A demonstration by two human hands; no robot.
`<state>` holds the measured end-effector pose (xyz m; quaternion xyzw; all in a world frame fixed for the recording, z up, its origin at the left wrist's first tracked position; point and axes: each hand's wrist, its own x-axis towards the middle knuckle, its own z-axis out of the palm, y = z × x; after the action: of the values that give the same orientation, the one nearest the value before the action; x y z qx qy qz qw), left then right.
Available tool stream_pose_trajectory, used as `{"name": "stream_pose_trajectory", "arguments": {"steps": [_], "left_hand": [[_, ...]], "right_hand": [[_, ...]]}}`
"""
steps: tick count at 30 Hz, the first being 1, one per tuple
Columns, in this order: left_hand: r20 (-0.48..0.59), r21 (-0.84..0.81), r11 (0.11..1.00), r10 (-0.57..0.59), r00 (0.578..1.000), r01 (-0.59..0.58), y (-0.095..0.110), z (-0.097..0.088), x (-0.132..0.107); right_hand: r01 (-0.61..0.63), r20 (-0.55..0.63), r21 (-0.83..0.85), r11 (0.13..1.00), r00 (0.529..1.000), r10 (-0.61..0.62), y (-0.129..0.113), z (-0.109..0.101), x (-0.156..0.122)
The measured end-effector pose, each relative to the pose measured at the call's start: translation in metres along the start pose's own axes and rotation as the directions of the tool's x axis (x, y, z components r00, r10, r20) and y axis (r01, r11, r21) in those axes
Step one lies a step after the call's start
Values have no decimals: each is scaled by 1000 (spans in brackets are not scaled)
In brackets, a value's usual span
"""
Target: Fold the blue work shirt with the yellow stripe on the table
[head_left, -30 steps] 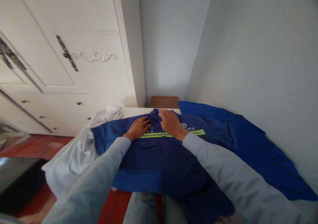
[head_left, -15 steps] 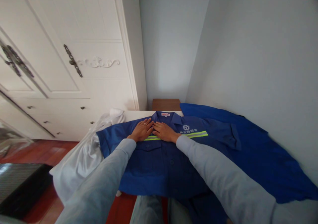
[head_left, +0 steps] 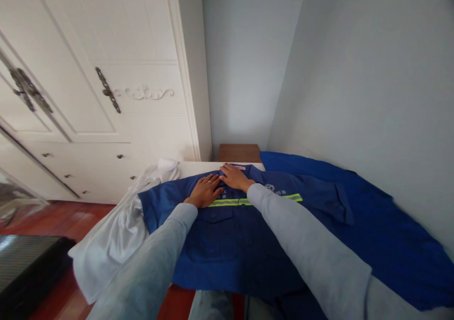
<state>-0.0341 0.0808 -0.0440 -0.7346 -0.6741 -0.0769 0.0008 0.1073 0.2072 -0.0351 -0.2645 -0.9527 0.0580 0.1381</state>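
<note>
Cabinet [head_left: 149, 133] left of shirt [head_left: 216, 232], wall [head_left: 365, 93] right

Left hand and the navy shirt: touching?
Touching. The head view shows the left hand laid palm down on the upper front of the navy shirt, with no gap visible beneath it.
</note>
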Motion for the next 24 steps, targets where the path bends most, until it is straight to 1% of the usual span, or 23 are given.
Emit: {"name": "stream_pose_trajectory", "arguments": {"steps": [3,5,14,17,24], "left_hand": [[14,15,1000,-13,1000,12,1,-1,0],[26,27,1000,-14,1000,13,1,-1,0],[41,30,999,-39,998,37,4,-4,-1],[36,34,999,-39,999,38,5,-4,-1],[18,22,999,-44,999,43,3,0,-1]], "right_hand": [[-33,31,-29,999,999,34,5,12,-1],[-41,40,-47,998,998,43,7,16,-2],[-62,43,-127,990,997,68,-3,1,9],[-77,46,-135,988,995,84,-4,3,9],[-117,94,-115,987,987,128,4,9,10]]}}
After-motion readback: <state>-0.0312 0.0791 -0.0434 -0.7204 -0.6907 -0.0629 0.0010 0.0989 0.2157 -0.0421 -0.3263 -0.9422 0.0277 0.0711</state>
